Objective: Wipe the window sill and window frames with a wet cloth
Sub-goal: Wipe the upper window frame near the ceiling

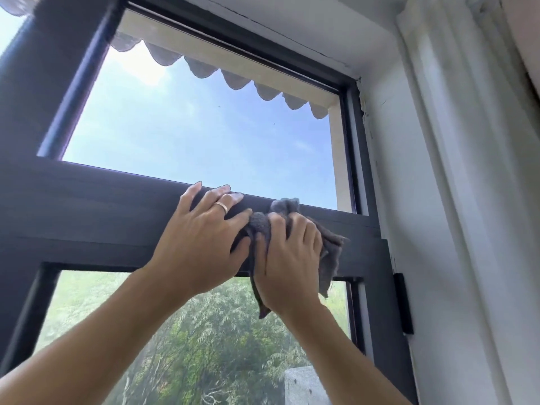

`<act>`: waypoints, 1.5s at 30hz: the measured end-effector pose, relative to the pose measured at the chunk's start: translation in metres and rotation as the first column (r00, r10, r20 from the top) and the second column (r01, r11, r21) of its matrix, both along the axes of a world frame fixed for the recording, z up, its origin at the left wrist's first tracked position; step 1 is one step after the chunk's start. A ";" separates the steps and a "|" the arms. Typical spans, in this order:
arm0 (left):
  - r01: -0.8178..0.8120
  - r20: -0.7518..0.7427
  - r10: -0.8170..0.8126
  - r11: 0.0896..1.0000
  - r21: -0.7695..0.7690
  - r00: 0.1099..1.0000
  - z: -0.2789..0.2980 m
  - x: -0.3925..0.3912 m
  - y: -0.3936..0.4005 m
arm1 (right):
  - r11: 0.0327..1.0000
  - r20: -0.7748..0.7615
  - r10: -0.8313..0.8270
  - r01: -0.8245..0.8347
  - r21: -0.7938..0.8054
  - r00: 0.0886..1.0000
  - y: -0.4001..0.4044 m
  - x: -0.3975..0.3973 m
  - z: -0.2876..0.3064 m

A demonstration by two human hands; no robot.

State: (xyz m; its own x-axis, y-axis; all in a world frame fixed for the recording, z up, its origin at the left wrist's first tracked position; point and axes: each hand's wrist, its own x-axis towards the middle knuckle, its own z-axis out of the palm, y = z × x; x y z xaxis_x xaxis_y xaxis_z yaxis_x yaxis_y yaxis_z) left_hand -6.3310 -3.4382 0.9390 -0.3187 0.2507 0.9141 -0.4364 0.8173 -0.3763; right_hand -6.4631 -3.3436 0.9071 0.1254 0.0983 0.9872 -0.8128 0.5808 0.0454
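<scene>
While you look up at the dark window frame (87, 206), both your hands are raised against its horizontal crossbar between the upper pane (190, 127) and the lower pane (190, 331). Your right hand (287, 258) clamps a bunched grey cloth (330, 252) against the bar, fingers curled over it; the cloth bulges out at the hand's 12 o'clock and hangs loose at its 3 and 6 o'clock, draping past the bar's lower edge. Your left hand (201, 238) lies flat on the bar just at the right hand's 9 o'clock, fingers straight and spread, their tips reaching the bar's top edge, holding nothing. It wears a ring (222, 206), and its thumb touches the cloth's edge. At 3 o'clock from the cloth stands the white wall (409, 200), with a small black block (404, 302) fixed beside the frame.
</scene>
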 end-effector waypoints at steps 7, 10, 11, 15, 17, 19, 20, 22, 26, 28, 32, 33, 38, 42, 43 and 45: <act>-0.051 -0.071 0.053 0.998 0.022 0.996 0.000 0.033 -0.022 | 0.987 0.112 0.031 -0.013 -0.160 0.993 -0.003 0.011 0.016; -0.074 -0.064 0.077 0.996 0.045 0.995 -0.002 0.044 -0.028 | 0.997 -0.131 0.019 -0.008 0.078 0.991 -0.034 0.045 0.008; -0.080 -0.053 0.083 0.996 0.047 0.995 -0.004 0.048 -0.030 | 0.995 -0.162 0.026 -0.009 0.103 0.987 -0.031 0.043 0.011; -0.126 -0.037 0.128 0.991 0.051 0.991 -0.011 0.070 -0.044 | 0.987 0.032 0.059 -0.053 -0.150 0.998 -0.021 0.027 0.020; -0.138 -0.036 0.140 0.988 0.066 0.989 -0.012 0.077 -0.050 | 0.972 0.105 0.061 -0.035 -0.231 0.993 -0.036 0.045 0.022; -0.147 -0.039 0.150 0.987 0.066 0.988 -0.014 0.080 -0.053 | 0.996 -0.002 0.039 -0.039 -0.075 0.999 -0.055 0.070 0.018; -0.145 -0.042 0.147 0.987 0.065 0.988 -0.013 0.080 -0.053 | 0.999 -0.093 0.036 -0.033 0.037 0.995 -0.058 0.075 0.015; -0.148 -0.041 0.151 0.987 0.068 0.988 -0.015 0.085 -0.055 | 0.983 -0.206 0.041 -0.002 0.183 0.978 -0.047 0.066 0.020; -0.167 -0.074 0.176 0.980 0.106 0.982 -0.019 0.105 -0.070 | 1.000 -0.056 0.023 -0.023 -0.007 0.998 -0.026 0.044 0.024; -0.165 -0.095 0.179 0.977 0.136 0.979 -0.019 0.108 -0.072 | 0.997 -0.084 0.004 0.002 0.075 0.996 -0.043 0.065 0.021; -0.158 -0.099 0.175 0.975 0.156 0.980 -0.020 0.108 -0.070 | 0.939 -0.282 0.026 0.073 0.335 0.959 -0.049 0.082 0.024; -0.155 -0.108 0.172 0.977 0.149 0.979 -0.020 0.112 -0.071 | 0.936 -0.301 0.032 0.077 0.344 0.953 -0.043 0.074 0.026; -0.161 -0.163 0.196 0.965 0.205 0.967 -0.025 0.139 -0.091 | 0.970 -0.246 0.000 0.060 0.235 0.969 -0.054 0.084 0.024; -0.162 -0.162 0.208 0.953 0.254 0.965 -0.031 0.141 -0.096 | 0.912 -0.350 0.037 0.111 0.394 0.936 -0.081 0.120 0.030; -0.158 -0.163 0.204 0.954 0.255 0.965 -0.033 0.142 -0.096 | 0.903 -0.364 0.038 0.124 0.411 0.931 -0.076 0.114 0.033; -0.145 -0.171 0.193 0.955 0.258 0.966 -0.036 0.146 -0.102 | 0.944 -0.293 0.006 0.091 0.318 0.956 -0.066 0.099 0.033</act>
State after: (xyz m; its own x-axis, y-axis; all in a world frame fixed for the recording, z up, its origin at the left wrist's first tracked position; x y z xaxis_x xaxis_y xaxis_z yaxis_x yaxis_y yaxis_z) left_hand -6.1852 -3.5400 0.9035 -0.1493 -0.0275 0.9884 -0.6206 0.7808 -0.0720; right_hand -6.3642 -3.4095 0.9404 0.4035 -0.2325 0.8849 -0.7117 0.5280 0.4633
